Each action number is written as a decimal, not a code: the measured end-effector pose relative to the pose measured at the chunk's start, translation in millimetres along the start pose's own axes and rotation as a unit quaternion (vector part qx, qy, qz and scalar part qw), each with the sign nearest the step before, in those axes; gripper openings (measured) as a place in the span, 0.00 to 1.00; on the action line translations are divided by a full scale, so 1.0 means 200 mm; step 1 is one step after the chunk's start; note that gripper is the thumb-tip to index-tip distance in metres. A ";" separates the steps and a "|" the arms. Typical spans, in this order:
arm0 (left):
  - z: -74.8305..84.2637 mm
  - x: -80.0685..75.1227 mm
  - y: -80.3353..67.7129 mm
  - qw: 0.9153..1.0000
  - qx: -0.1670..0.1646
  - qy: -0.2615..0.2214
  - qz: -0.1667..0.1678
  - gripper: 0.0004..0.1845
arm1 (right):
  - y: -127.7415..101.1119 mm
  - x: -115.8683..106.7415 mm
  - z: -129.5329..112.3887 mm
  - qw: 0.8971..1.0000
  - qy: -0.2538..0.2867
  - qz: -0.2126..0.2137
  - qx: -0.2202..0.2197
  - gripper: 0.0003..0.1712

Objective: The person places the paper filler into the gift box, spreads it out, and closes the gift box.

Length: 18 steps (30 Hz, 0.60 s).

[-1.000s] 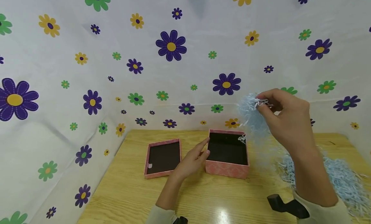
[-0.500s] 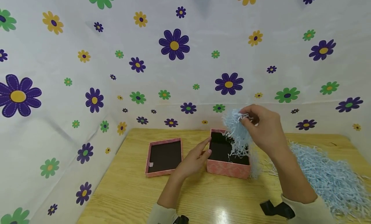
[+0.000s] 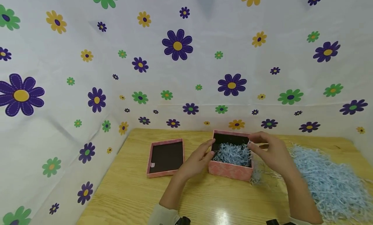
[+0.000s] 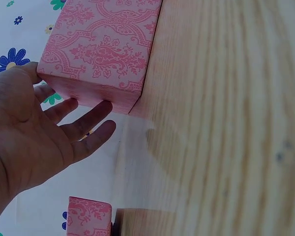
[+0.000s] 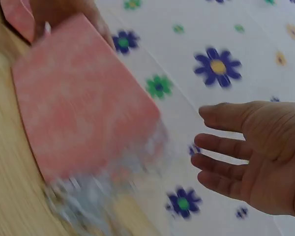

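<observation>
Steadying hand: left hand (image 3: 198, 158) rests at 9 o'clock of the pink gift box (image 3: 230, 168), thumb on the near corner and fingers straight along the side wall, likely to keep the light box from sliding; its fingers (image 4: 83, 129) lie spread and relaxed, gripping nothing.
Filling hand: right hand (image 3: 269, 152) hovers at 3 o'clock of the box, just over the rim; the right wrist view shows its fingers (image 5: 223, 147) loosely parted and holding nothing.
Box: sits upright and open-topped near the middle of the wooden table (image 3: 131, 192), its dark inside partly covered by blue shredded paper (image 3: 233, 153); a few strands spill over the right wall.
Loose pile: more blue paper shred (image 3: 329, 183) lies heaped at 3 o'clock, near the box, within easy reach of the right hand.
Lid: pink box lid (image 3: 166, 157) lies upturned at 9 o'clock, apart from the box, out of the way.
Backdrop: flower-print sheet (image 3: 177, 45) behind and left.
</observation>
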State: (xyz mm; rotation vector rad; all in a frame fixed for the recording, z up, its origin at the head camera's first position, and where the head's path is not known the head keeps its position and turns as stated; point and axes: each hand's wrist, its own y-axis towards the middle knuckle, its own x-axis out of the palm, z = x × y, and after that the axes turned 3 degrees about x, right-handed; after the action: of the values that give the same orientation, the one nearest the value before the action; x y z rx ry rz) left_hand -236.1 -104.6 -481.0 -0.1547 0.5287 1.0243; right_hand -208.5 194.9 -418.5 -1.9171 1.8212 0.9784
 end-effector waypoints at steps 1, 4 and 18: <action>0.00 0.00 0.00 1.000 -0.002 0.003 -0.001 0.31 | -0.02 -0.04 0.03 1.000 -0.003 -0.001 0.009 0.20; 0.01 0.00 0.01 1.000 -0.007 0.013 -0.003 0.31 | -0.08 -0.16 0.17 0.999 -0.023 -0.015 0.041 0.29; 0.07 -0.02 -0.02 0.999 -0.036 0.022 -0.007 0.34 | -0.25 -0.49 0.62 0.961 -0.169 -0.098 0.194 0.53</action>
State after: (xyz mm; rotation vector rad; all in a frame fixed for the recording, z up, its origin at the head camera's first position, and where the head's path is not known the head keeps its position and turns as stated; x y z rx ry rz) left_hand -229.3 -104.1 -468.0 -0.2443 0.5307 1.0282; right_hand -186.4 356.3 -453.5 -1.5468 1.4676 0.7585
